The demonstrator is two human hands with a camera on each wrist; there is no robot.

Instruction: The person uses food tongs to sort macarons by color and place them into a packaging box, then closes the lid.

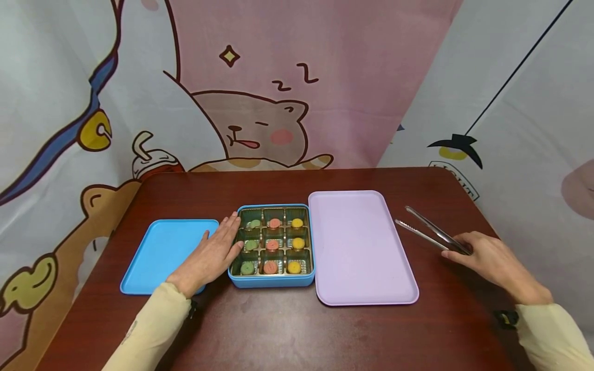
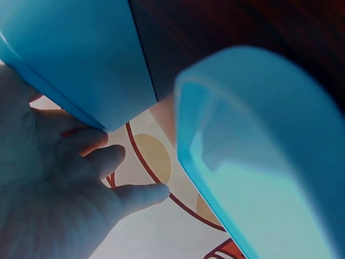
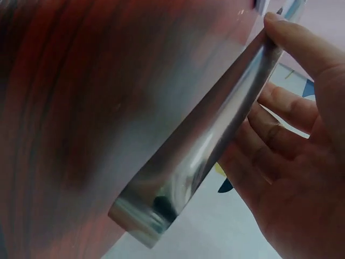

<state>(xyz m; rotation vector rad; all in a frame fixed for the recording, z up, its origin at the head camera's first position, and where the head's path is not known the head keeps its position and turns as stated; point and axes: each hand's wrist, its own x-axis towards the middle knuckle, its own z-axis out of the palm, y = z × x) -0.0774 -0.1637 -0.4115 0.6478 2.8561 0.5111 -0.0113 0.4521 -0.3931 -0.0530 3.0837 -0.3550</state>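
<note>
While lying at three o'clock on the surface [image 1: 278,330], being gripped by the curled right hand [image 1: 492,260]: stiff, slippery steel tongs [image 1: 429,232], best held mid-handle; left hand [image 1: 211,255] lying spread, bracing the blue box [image 1: 271,281].

1. I see the blue box [image 1: 271,281] open on the dark table, its gold insert split into 9 cells, 3 by 3, each holding 1 small round sweet: green in the left column, pink in the middle, yellow on the right.
2. The metal tongs [image 1: 429,232] lie flat on the table, well right of the box, their 2 arms spread and tips pointing away.
</note>
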